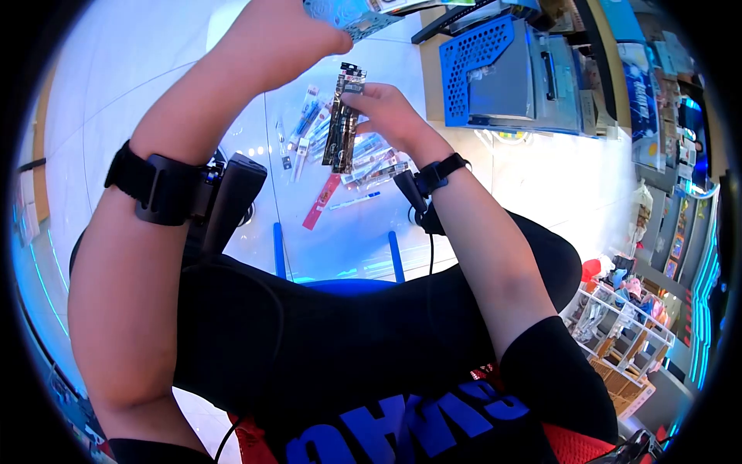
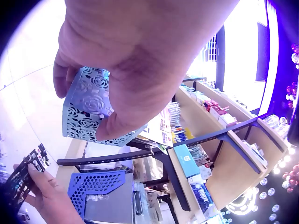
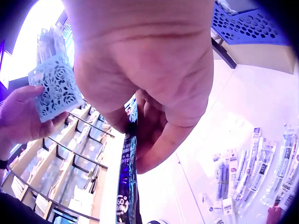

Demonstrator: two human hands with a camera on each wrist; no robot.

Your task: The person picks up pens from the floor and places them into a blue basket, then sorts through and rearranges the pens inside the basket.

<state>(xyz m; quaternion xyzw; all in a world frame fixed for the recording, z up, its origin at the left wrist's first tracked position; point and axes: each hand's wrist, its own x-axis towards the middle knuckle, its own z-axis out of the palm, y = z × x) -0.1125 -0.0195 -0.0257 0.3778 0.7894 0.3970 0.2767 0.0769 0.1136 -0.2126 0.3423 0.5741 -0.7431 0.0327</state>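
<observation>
My left hand [image 1: 290, 42] grips a light blue holder with a cut-out rose pattern [image 2: 86, 123], thumb on one wall and fingers on another. In the right wrist view, clear packets stand up out of this holder [image 3: 55, 88]. My right hand [image 1: 390, 116] pinches a bundle of dark, shiny packets [image 1: 340, 127] between thumb and fingers, above the white floor. Below it lie several packaged pens [image 1: 371, 158], a red strip [image 1: 321, 203] and a blue-and-white pen [image 1: 355, 202].
A blue perforated file rack [image 1: 479, 69] stands at the upper right beside wooden shelving [image 2: 233, 172] filled with packaged goods. Blue stool legs [image 1: 279, 251] are close to my knees. A white wire rack [image 1: 622, 332] stands farther right.
</observation>
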